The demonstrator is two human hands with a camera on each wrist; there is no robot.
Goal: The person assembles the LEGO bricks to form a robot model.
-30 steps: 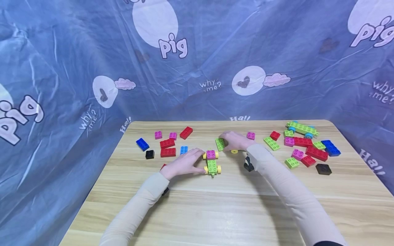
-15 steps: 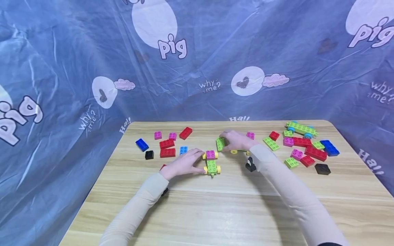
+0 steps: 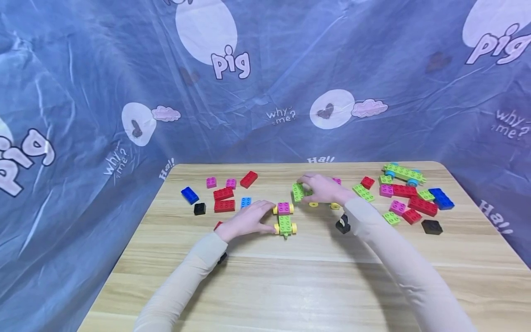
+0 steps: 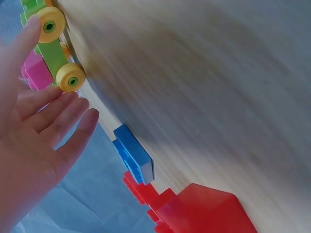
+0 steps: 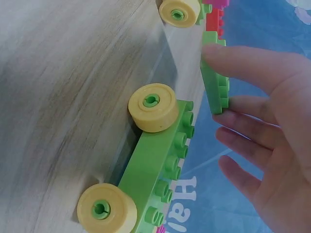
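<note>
My left hand (image 3: 249, 220) is at the left side of a small lime-green toy car base (image 3: 285, 223) with yellow wheels and a pink brick (image 3: 284, 208) on its front. Its thumb touches the rear wheel and its index finger meets the front wheel; the other fingers are spread. My right hand (image 3: 321, 188) pinches a lime-green brick (image 5: 214, 77) between thumb and fingers, beyond the car and to its right. A second green base (image 5: 153, 167) with yellow wheels stands beneath the right hand, largely hidden by it in the head view.
To the left lie red bricks (image 3: 224, 206), a light blue brick (image 3: 246, 202), a dark blue brick (image 3: 190, 195) and a black brick (image 3: 200, 209). Several mixed bricks (image 3: 422, 206) spread over the right side, with a blue-wheeled green base (image 3: 403, 173) behind them. A printed blue cloth (image 3: 265, 92) surrounds the table.
My right hand and its green brick have shifted slightly right, and more of the yellow-wheeled base below shows. The left hand stays at the car. The whole view slides slightly left.
</note>
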